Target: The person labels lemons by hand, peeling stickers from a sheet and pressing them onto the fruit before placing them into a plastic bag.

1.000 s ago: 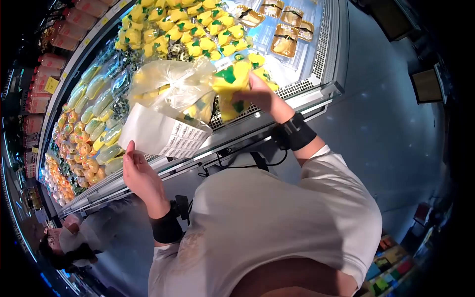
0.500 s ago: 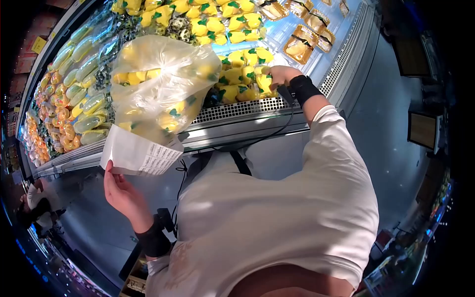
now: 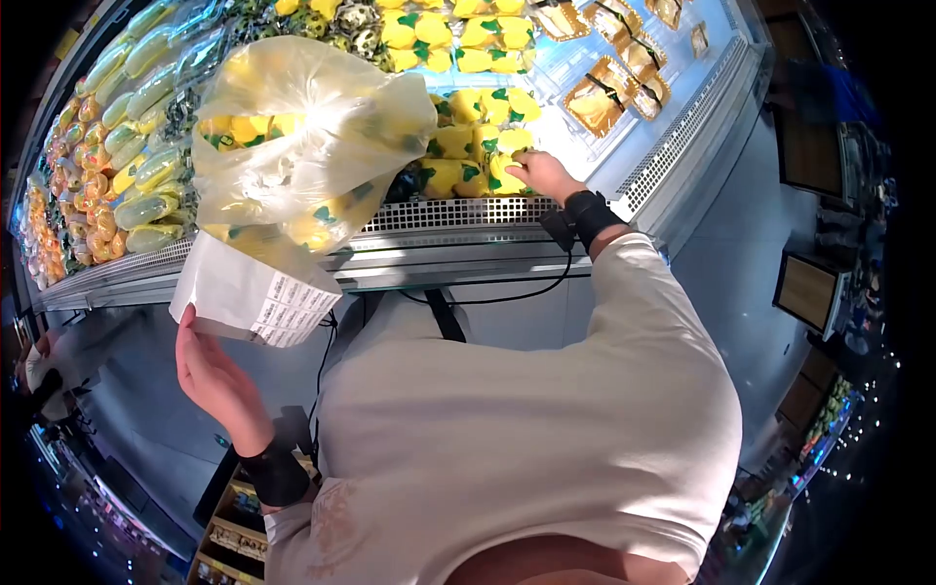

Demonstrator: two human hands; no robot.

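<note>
My left hand pinches the lower left edge of a white sheet of printed labels, its thumb along the near side. Just beyond the sheet, a clear plastic bag lies over the display, with yellow packs showing through it. To the right, my right hand has its fingers closed at the right edge of a yellow pack with green leaf shapes. That pack sits in the front row of similar ones. A black band with a cable circles each wrist.
A perforated metal rail edges the chilled case. Long clear-wrapped produce and orange packs fill the left side. Brown-edged trays with black bands lie at the far right. Behind, at lower left, stands a wooden shelf unit.
My right hand has shifted left and down slightly, and its fingers now show more clearly at the pack's edge. The sheet and my left hand sit a little farther left in view.
</note>
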